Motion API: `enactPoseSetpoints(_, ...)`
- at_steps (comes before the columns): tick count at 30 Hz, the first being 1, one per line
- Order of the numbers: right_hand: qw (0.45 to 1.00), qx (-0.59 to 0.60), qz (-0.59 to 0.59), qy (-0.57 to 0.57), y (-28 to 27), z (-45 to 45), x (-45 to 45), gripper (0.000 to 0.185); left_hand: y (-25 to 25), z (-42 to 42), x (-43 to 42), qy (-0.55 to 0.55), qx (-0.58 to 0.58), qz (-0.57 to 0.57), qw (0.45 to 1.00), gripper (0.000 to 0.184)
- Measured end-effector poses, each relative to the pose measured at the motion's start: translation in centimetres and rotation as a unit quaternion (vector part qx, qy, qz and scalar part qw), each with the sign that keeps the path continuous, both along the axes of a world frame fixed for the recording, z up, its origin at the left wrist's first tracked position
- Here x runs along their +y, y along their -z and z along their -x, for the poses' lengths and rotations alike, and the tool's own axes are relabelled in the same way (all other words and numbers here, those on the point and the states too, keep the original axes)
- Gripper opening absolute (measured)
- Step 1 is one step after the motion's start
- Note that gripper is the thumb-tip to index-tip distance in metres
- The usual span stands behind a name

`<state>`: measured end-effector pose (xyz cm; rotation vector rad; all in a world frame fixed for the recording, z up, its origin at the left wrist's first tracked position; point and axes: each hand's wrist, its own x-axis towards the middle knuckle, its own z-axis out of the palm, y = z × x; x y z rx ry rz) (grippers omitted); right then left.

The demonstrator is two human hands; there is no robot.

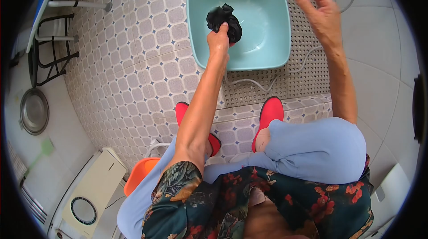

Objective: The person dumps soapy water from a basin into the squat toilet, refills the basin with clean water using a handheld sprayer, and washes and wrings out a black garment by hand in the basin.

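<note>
A bunched black cloth [225,18] is gripped in my left hand [218,40], over the left part of a light teal basin [267,56]. The thumb of that hand presses on the cloth from above. My right hand [318,14] is raised beside the basin's upper right corner, with its fingers apart and nothing in them. A little shine shows on the basin's bottom; I cannot tell how much water is in it.
The basin stands on a perforated mat [307,78] with a pale hose [249,81] beside it. Red shoes [271,110] are below. A black metal frame [53,63] stands left; an orange container [140,173] and a cream appliance [96,190] are lower left.
</note>
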<state>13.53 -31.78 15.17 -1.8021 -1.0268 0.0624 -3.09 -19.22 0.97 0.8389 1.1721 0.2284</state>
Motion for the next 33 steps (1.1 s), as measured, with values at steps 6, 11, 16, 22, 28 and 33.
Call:
enactPoseSetpoints(6,0.977,0.043,-0.207,0.032,-9.0,5.5,-2.7,0.024,-0.3,-0.1,0.0,-0.030,-0.001,-0.005,1.000,0.037)
enactPoseSetpoints(11,0.974,0.104,-0.202,-0.015,-10.1,0.5,-9.3,0.023,1.4,-0.4,0.0,-0.042,-0.007,-0.034,0.999,0.037)
enactPoseSetpoints(16,0.968,0.126,-0.213,-0.031,-10.5,-0.9,-9.6,0.022,1.0,-1.0,-0.4,-0.056,0.002,-0.044,0.997,0.034)
enactPoseSetpoints(22,0.967,0.105,-0.228,-0.038,-11.7,8.3,1.9,0.021,1.1,-1.2,-0.6,-0.048,0.020,-0.025,0.998,0.034)
enactPoseSetpoints(28,0.957,0.127,-0.255,-0.053,-13.5,8.3,1.0,0.020,1.2,-1.0,-0.9,-0.041,0.015,-0.029,0.999,0.035)
enactPoseSetpoints(33,0.953,0.114,-0.277,-0.043,-14.3,9.1,2.7,0.019,-0.1,-1.0,-1.0,-0.026,0.002,-0.009,1.000,0.038)
